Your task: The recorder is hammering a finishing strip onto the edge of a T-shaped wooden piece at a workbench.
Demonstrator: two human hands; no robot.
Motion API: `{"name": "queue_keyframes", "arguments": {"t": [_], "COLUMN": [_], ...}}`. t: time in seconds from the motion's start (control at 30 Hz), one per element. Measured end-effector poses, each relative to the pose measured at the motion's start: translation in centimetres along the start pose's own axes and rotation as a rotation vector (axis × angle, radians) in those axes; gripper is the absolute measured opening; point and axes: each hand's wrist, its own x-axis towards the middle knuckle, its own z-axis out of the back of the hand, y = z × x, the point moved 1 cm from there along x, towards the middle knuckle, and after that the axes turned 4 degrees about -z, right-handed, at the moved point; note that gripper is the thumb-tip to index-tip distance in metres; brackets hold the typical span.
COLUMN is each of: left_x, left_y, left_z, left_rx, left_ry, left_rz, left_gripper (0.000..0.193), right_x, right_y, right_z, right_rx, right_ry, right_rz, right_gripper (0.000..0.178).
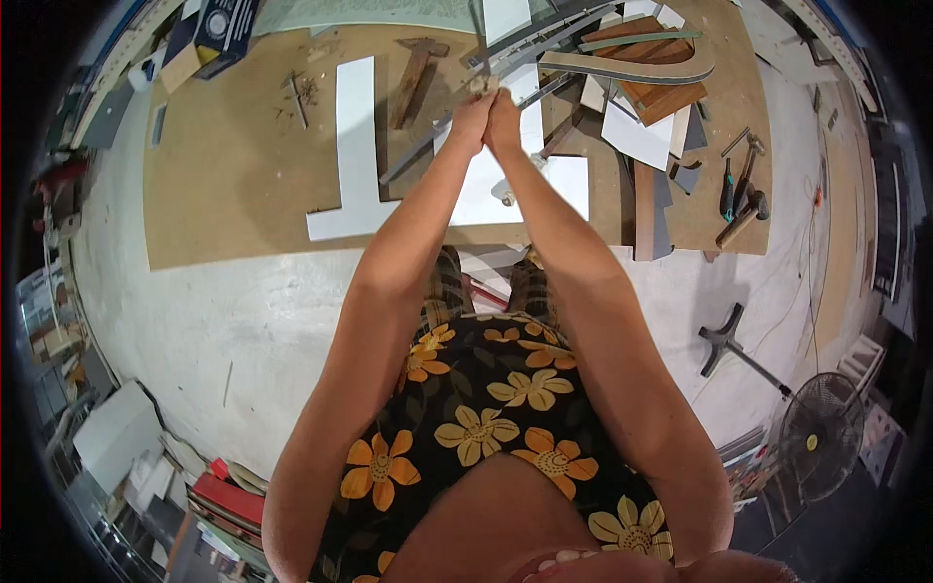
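Both arms reach forward over the brown board, and my hands meet at the far middle. My left hand [471, 123] and my right hand [502, 120] are side by side with fingers closed around a small pale thing [484, 85]. Its kind is hidden by the fingers; a thin dark length runs up beyond it. Under the hands lie long grey strips [416, 155] and a white cut-out panel [562, 185]. A white upright panel [356, 131] lies to the left. Between it and my left hand rests a wooden-handled hammer [413, 85].
The brown board [233, 194] lies on a pale floor [272, 330]. At right are a curved hook-shaped piece [632, 66], brown wood offcuts [666, 97], a screwdriver [727, 189] and another hammer [742, 219]. A fan [821, 437] stands lower right; a dark box [225, 34] sits upper left.
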Motion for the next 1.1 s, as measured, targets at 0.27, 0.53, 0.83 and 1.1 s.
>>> {"name": "queue_keyframes", "arguments": {"t": [0.27, 0.53, 0.83, 1.1], "left_x": [3.4, 6.2, 9.3, 8.9], "left_y": [1.8, 5.4, 9.9, 8.1], "left_z": [7.9, 13.2, 14.4, 14.8], "left_rx": [0.324, 0.548, 0.955, 1.492], "left_ry": [-0.004, -0.075, 0.163, 0.193], "left_rz": [-0.081, -0.072, 0.018, -0.3], "left_gripper": [0.029, 0.031, 0.044, 0.064], "right_x": [-1.2, -2.7, -4.1, -7.9], "right_y": [-2.9, -4.3, -6.2, -7.2], "right_z": [-8.7, -11.7, -8.5, -4.3], "right_rx": [0.042, -0.205, -0.466, -0.344], "right_ry": [-0.115, 0.018, 0.068, -0.078], "right_rz": [-0.024, -0.184, -0.2, 0.142], "right_gripper": [0.025, 0.028, 0.029, 0.015]}}
